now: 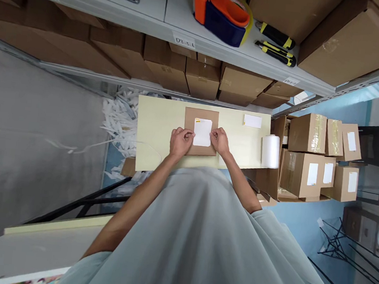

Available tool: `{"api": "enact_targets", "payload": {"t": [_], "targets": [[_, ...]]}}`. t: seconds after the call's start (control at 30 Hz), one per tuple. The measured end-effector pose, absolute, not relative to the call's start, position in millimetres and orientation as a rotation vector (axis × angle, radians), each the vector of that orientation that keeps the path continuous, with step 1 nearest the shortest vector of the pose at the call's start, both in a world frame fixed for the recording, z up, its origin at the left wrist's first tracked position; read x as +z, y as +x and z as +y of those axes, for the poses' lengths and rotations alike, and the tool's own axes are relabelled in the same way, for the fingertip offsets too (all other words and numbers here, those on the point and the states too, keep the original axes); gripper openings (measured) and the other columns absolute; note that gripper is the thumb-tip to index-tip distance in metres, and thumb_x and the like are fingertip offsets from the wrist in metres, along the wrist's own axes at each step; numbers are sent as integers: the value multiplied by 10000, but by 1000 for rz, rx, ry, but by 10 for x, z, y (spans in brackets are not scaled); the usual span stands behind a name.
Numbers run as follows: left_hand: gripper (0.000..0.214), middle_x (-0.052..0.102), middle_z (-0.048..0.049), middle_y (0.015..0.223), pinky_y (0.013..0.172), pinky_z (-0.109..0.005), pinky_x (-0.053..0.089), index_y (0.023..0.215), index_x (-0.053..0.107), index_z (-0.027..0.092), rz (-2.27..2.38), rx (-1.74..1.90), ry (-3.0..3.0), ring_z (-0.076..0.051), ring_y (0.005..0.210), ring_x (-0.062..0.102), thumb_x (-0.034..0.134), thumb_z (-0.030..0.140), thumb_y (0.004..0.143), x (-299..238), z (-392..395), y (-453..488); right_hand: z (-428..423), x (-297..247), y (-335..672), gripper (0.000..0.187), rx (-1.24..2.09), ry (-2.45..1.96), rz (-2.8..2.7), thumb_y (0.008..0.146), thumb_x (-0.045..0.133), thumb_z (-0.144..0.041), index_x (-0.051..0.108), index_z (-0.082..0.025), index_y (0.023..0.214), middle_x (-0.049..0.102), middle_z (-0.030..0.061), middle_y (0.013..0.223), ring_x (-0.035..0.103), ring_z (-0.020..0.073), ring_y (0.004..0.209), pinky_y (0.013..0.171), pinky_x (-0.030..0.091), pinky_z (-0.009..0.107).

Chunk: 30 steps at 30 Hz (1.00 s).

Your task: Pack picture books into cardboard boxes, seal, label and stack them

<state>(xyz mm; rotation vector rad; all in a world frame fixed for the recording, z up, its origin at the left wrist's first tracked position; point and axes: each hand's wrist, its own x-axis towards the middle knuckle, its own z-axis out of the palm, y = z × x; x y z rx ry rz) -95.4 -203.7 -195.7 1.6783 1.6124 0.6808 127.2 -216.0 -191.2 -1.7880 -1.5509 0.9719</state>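
A small brown cardboard box (201,115) lies on a pale yellow table (157,125). A white label (202,132) sits on the box top. My left hand (180,142) pinches the label's left edge, fingers closed. My right hand (220,141) pinches its right edge in the same way. Both hands rest on the box.
A loose white label (252,121) and a white roll (271,151) lie on the table's right side. Labelled boxes (316,155) are stacked to the right. A tape dispenser (221,15) and utility knives (276,42) sit on the shelf above. White paper strips (121,117) pile at left.
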Motion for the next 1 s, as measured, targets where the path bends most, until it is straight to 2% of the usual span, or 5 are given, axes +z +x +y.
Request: {"api": "enact_targets", "payload": {"t": [0.27, 0.43, 0.53, 0.63, 1.0], "targets": [[125, 631, -69, 916, 1078, -519, 501, 1026, 743, 276, 1626, 659, 1691, -303, 984, 615, 767, 353, 931, -1956, -2056, -982, -2287, -1927, 1166, 125, 780, -1965, -1448, 1050, 639, -300, 720, -231, 985, 663, 96, 1061, 646, 275, 1030, 1050, 553, 449], [299, 736, -176, 1242, 1140, -555, 478, 1272, 721, 234, 1621, 634, 1891, -364, 1251, 641, 571, 383, 1061, -1840, -2159, -926, -2487, -1791, 1143, 402, 665, -1904, -1720, 1109, 594, -442, 705, -178, 1390, 618, 221, 1526, 559, 363, 1448, 1248, 449, 543], [516, 572, -188, 1656, 1278, -581, 370, 1558, 600, 189, 1391, 531, 2078, -374, 1585, 455, 433, 380, 1108, -1791, -2189, -833, -2526, -1754, 1075, 543, 696, -1786, -1984, 1136, 520, -424, 569, -154, 1604, 444, 196, 1763, 334, 360, 1678, 1378, 283, 567], [636, 388, -152, 1813, 1376, -609, 205, 1713, 444, 167, 1216, 400, 2147, -352, 1735, 215, 364, 353, 1110, -1829, -2103, -795, -2468, -1778, 1014, 619, 736, -1771, -2117, 1147, 449, -389, 448, -120, 1704, 349, 176, 1829, 229, 338, 1738, 1420, 184, 565], [769, 262, -177, 1853, 1376, -652, 110, 1789, 302, 165, 1215, 381, 2154, -385, 1742, 182, 413, 498, 1104, -1874, -1794, -917, -2042, -1911, 945, 637, 746, -1851, -2025, 1165, 388, -358, 335, -179, 1774, 332, 164, 1837, 307, 366, 1701, 1369, 247, 644]]}}
